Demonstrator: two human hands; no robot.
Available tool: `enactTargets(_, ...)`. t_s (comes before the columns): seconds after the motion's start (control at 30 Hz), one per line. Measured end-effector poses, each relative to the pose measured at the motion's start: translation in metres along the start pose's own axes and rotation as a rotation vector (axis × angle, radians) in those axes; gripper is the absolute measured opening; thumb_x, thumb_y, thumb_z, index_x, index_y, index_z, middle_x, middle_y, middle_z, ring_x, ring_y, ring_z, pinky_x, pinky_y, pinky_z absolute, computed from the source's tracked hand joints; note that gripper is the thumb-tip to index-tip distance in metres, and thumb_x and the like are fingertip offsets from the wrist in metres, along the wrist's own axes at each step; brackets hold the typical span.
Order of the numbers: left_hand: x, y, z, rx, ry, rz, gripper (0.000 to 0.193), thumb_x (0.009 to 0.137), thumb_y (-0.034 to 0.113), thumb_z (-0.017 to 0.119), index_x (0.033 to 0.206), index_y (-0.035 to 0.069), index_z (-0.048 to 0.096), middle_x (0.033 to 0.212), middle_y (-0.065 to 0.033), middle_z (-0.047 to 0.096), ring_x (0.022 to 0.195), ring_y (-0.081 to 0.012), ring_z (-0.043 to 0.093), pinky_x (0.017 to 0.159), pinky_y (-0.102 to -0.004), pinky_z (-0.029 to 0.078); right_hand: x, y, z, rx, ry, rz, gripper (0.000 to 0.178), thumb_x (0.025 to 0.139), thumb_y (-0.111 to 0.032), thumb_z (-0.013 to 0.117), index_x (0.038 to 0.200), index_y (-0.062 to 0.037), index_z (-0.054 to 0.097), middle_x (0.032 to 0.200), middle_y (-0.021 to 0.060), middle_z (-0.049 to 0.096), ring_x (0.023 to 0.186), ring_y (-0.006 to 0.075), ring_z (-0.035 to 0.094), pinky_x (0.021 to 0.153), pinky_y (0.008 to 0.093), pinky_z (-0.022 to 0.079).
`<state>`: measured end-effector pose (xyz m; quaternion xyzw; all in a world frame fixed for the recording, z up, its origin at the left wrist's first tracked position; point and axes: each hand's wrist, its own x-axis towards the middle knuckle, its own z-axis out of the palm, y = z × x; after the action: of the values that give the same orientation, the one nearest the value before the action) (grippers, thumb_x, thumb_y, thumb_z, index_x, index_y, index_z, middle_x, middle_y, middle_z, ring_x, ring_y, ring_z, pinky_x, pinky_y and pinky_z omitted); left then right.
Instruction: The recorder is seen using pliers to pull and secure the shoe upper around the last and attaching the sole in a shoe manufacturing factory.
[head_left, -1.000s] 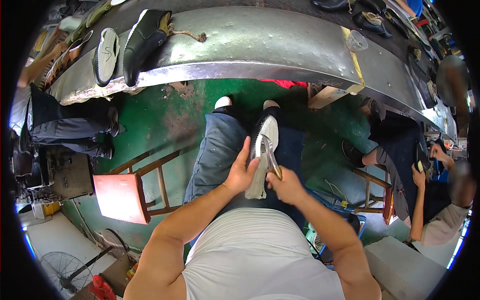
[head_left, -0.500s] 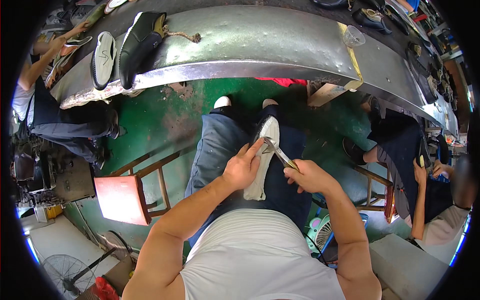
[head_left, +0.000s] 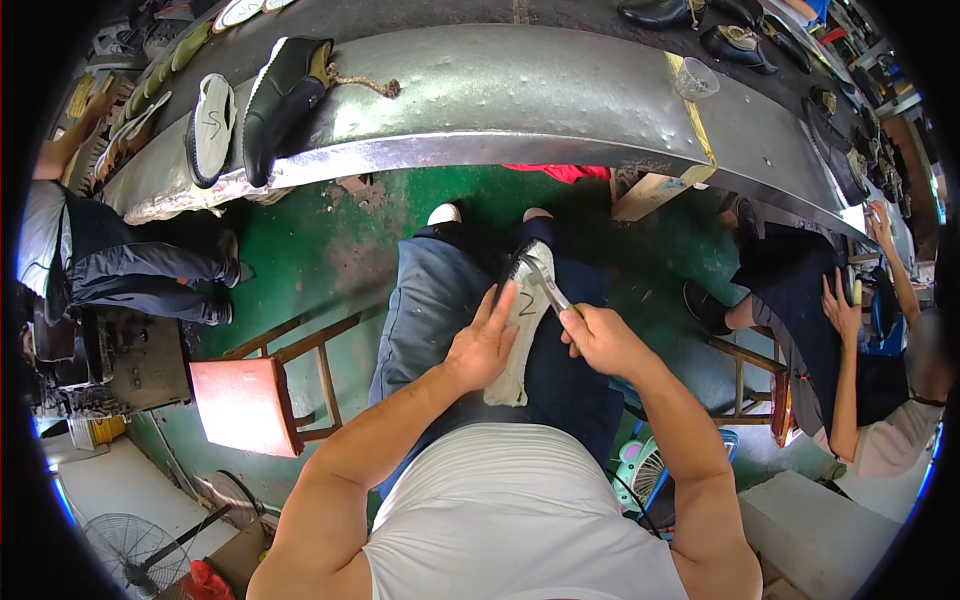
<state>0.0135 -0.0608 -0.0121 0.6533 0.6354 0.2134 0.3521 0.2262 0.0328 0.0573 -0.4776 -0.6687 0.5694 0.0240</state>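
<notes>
A shoe (head_left: 521, 345) lies sole up across my lap, its pale bottom bearing a dark mark and its toe pointing away from me. Dark upper material shows along the toe's left edge. In my right hand (head_left: 598, 340) are metal pincers (head_left: 552, 290), gripped by the handles. Their curved head rests at the toe; what the jaws hold is too small to make out. My left hand (head_left: 484, 345) lies against the shoe's left side, its fingers stretched toward the toe and slightly apart. Its thumb is hard to make out.
A metal-covered bench (head_left: 480, 90) spans the far side, carrying a dark shoe (head_left: 280, 100) and a pale-soled one (head_left: 212, 130). A clear cup (head_left: 697, 78) stands at right. A stool (head_left: 240, 400) is at left; a small fan (head_left: 640, 465) sits at right. People sit on both sides.
The pincers' head has shifted up and left toward the toe's edge. My left fingers have drawn back from the sole and straightened. More of the sole's mark shows.
</notes>
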Motion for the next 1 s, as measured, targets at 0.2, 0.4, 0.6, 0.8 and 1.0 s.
enactTargets(0.2,0.000,0.002,0.008,-0.282,-0.111,-0.271,0.094,0.101,0.026,0.056,0.157,0.002,-0.015,0.158,-0.0306,0.027,0.144,-0.0396,0.036,0.117,-0.0384,0.030,-0.018,0.028,0.035,-0.384,0.042,-0.202,0.035,0.102,-0.033,0.052,0.096,0.0009,0.058,0.086,0.0255,0.065,0.086,0.0464,0.063,0.075,0.0510,0.049)
enactTargets(0.4,-0.043,-0.021,0.001,-0.854,-0.391,-0.275,0.095,0.100,0.026,0.055,0.158,0.011,-0.019,0.167,-0.0182,-0.012,0.155,-0.0277,-0.006,0.123,-0.0355,0.009,-0.032,0.021,0.025,-0.432,0.027,-0.107,0.038,0.102,-0.036,0.050,0.095,0.0002,0.059,0.085,0.0238,0.066,0.084,0.0444,0.065,0.074,0.0516,0.050)
enactTargets(0.6,-0.044,-0.017,0.017,-0.691,-0.242,-0.277,0.096,0.097,0.014,0.058,0.160,0.016,-0.015,0.167,-0.0181,0.001,0.154,-0.0268,0.005,0.122,-0.0335,0.013,-0.058,-0.002,0.041,-0.135,0.041,-0.144,0.038,0.102,-0.037,0.051,0.099,0.0002,0.060,0.087,0.0243,0.066,0.088,0.0444,0.065,0.076,0.0517,0.050)
enactTargets(0.8,-0.046,-0.019,0.014,-0.535,-0.151,-0.191,0.101,0.091,0.012,0.066,0.161,0.014,-0.007,0.164,-0.0202,0.014,0.152,-0.0310,0.017,0.121,-0.0344,0.021,-0.056,0.019,0.052,-0.396,-0.077,-0.071,0.038,0.102,-0.037,0.052,0.098,0.0003,0.061,0.090,0.0241,0.068,0.088,0.0452,0.065,0.076,0.0521,0.050)
enactTargets(1.0,-0.054,0.002,-0.060,-1.337,-0.103,-0.279,0.075,0.095,-0.006,0.056,0.159,0.003,0.020,0.157,-0.0111,0.037,0.139,-0.0164,0.039,0.114,-0.0311,0.031,-0.077,0.078,0.055,0.211,0.069,-0.004,0.040,0.107,-0.033,0.043,0.102,0.0027,0.060,0.081,0.0109,0.068,0.073,0.0195,0.068,0.070,0.0334,0.053)
